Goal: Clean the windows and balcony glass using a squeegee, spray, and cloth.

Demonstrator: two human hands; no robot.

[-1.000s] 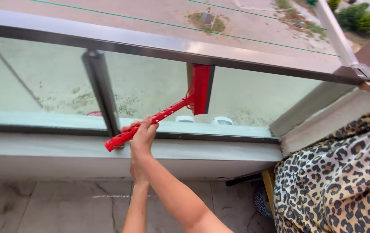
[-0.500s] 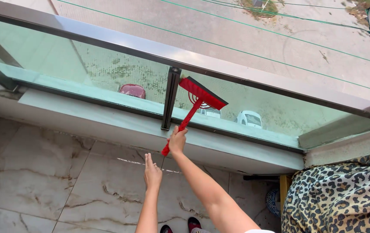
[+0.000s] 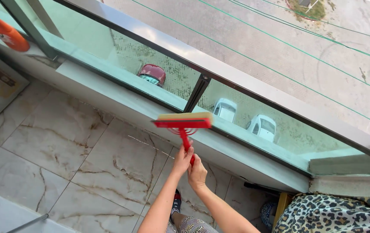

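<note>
Here the red squeegee (image 3: 183, 125) is standing almost upright in the air, above the marble floor (image 3: 64, 146) and in front of the low stone ledge (image 3: 120, 105) of the balcony. Its head is turning its pale sponge strip upward and its red bar toward the camera, and it is not touching the glass at this moment. Both hands are holding the thin red handle near its lower end. The left hand (image 3: 182, 160) is wrapping its fingers closed around the handle from the left side, and the right hand (image 3: 198, 173) is closing around it just beside and a little lower, so the two hands are touching each other. I think two hands on such a short handle are giving a steadier hold, with the head kept away from the body.

Behind the tool, the glass railing panel (image 3: 150, 64) is running diagonally, with a dark post (image 3: 196, 93) dividing it and a metal handrail (image 3: 245, 84) on top. Through the glass, parked cars are showing far below: one dark red (image 3: 151, 74) and two white (image 3: 225, 109). Green lines (image 3: 280, 71) are stretching outside over the paved ground. An orange spray bottle (image 3: 7, 32) is lying on the ledge at the far left, well apart from the hands. A leopard-print cloth (image 3: 336, 213) is lying at the lower right.
</note>
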